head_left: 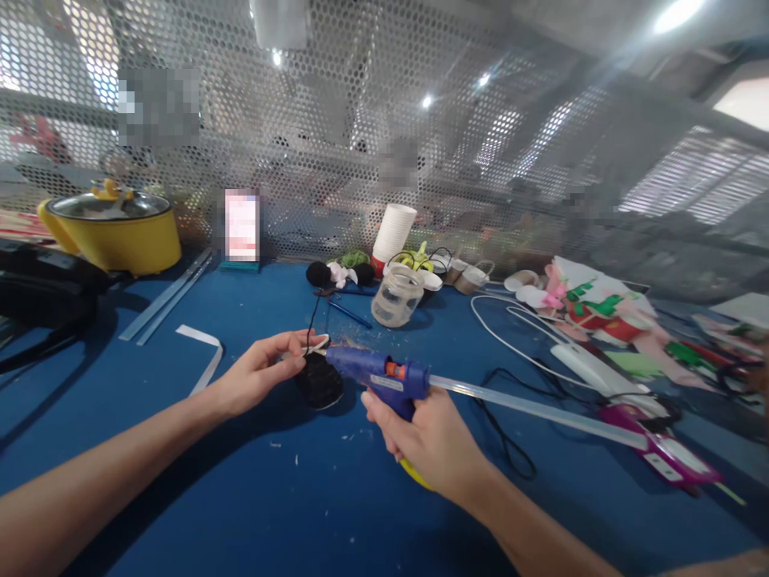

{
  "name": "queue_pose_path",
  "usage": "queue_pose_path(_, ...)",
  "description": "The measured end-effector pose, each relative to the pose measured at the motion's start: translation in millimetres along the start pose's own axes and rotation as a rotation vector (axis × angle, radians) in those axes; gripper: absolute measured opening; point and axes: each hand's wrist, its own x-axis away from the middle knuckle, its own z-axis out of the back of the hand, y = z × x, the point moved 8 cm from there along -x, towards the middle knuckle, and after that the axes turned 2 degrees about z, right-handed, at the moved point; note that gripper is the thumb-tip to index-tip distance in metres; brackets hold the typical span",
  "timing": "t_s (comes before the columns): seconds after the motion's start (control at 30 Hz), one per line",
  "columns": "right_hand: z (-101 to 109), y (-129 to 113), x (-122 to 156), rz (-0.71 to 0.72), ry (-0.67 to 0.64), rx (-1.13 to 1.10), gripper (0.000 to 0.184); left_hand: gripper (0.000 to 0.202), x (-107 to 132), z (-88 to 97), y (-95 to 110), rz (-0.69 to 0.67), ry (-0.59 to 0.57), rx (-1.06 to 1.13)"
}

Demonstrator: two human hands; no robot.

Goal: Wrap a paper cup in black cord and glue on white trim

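Note:
A blue hot glue gun (378, 373) is gripped in my right hand (436, 437), and a long clear glue stick (534, 410) sticks out of its back. Its nozzle reaches the white rim of a small cup (321, 381) wrapped in black yarn. Fingers of my left hand (270, 365) are closed on that rim from the left side. From there a strand of black yarn (313, 324) runs up towards a black yarn ball (318, 274). I cannot tell whether glue is coming out at the tip.
Beyond the cup stand a clear jar (397, 298) and a stack of white paper cups (393, 232). A yellow pot (123, 232) and a lit phone (242, 226) are at the back left. Cables, a power strip (601, 373) and a purple device (666, 453) lie on the right.

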Motion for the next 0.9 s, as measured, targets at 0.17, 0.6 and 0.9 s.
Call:
queue_pose_path(0.17,-2.0,-3.0,0.3,-0.011,-0.004,0.049,0.025,0.016,1.5,-1.3,0.6,0.002,-0.004,-0.004)
queue_pose_path(0.6,7.4,-9.2,-4.5,-0.004,-0.057,-0.020,0.033,0.015,0.1,1.0,-1.5,-0.009,-0.024,0.059)
queue_pose_path(0.9,11.0,-5.2,-12.2,0.030,-0.038,-0.024,0.032,0.016,0.0,2.4,-3.6,0.018,-0.007,0.077)
